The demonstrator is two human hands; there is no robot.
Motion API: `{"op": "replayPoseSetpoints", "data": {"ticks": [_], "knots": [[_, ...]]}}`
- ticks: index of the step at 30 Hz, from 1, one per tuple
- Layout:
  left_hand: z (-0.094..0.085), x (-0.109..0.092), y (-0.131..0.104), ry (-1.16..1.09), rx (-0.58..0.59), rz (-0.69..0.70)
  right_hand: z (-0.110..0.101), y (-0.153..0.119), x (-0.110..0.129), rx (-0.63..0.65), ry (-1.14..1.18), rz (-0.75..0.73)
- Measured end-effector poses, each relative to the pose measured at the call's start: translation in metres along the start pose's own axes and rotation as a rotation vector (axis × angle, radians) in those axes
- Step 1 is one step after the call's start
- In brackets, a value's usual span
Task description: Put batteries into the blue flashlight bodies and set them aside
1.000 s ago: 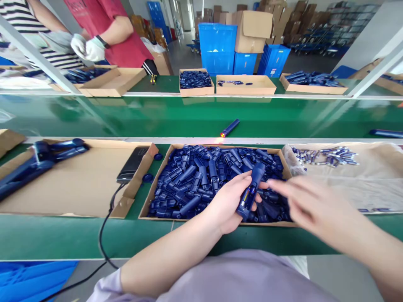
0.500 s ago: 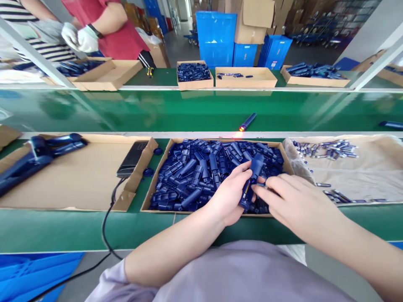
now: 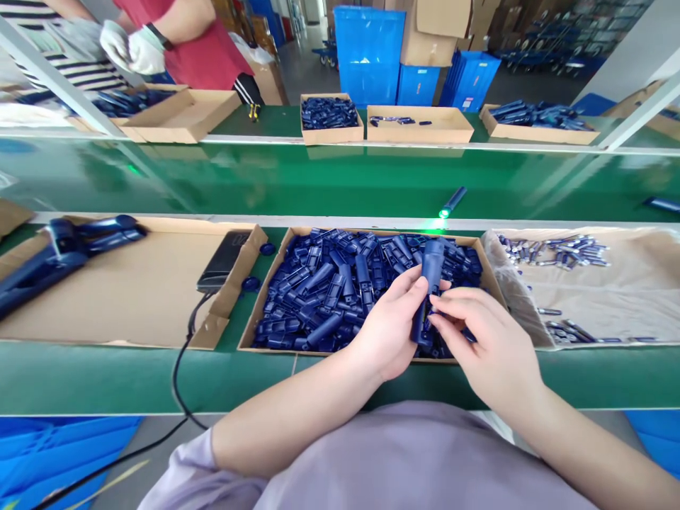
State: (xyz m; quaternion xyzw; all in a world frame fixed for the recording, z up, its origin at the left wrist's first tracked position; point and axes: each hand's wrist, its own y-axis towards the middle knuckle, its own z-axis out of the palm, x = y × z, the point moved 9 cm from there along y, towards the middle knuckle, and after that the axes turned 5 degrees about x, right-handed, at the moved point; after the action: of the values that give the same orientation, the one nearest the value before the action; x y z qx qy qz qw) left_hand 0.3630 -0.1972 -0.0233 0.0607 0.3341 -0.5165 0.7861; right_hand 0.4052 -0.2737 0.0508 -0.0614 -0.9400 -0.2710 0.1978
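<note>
A blue tube (image 3: 433, 262) is held by the left hand (image 3: 390, 322) above the front right part of the middle box (image 3: 248, 340), in from the front edge of the table (image 3: 132, 386). Its wide end is pointed toward the far edge. The left fingers are wrapped around it. Its side is touched by the thumb and first finger of the right hand (image 3: 486, 340), which are bent close together; whether a small piece is pinched there cannot be told. The held tube does not look finished, as its lower side seems to be uncovered. Another tube (image 3: 455, 199) seems to be done: it is laid past the far edge, on the green strip (image 3: 265, 180), and a green light is given off by its end. Plenty is left, since the middle box is heaped with blue parts (image 3: 329, 297). These look like hard, smooth plastic, and many are curved like half pipes. Toward the right end of the table, thin, shiny sticks (image 3: 576, 251) are kept in a box lined with crinkly, see-through plastic (image 3: 637, 294). Toward the left end, long, shiny blue pieces (image 3: 42, 273) are piled in a flat cardboard box (image 3: 132, 297).
</note>
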Motion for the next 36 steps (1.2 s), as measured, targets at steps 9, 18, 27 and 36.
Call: {"op": "replayPoseSetpoints", "data": {"ticks": [9,18,27,36], "knots": [[-0.007,0.002,0.004,-0.004,-0.022,-0.017,0.011,-0.007,0.001,0.136,-0.148,-0.152],[-0.006,0.001,0.004,0.187,-0.005,-0.058,-0.011,-0.015,-0.075,0.225,-0.133,0.074],[0.006,-0.002,0.002,0.286,0.110,-0.013,0.048,-0.013,-0.079,0.621,-0.116,0.046],[-0.006,-0.004,-0.004,0.043,-0.079,-0.288,0.039,-0.013,-0.062,0.532,0.000,0.151]]}}
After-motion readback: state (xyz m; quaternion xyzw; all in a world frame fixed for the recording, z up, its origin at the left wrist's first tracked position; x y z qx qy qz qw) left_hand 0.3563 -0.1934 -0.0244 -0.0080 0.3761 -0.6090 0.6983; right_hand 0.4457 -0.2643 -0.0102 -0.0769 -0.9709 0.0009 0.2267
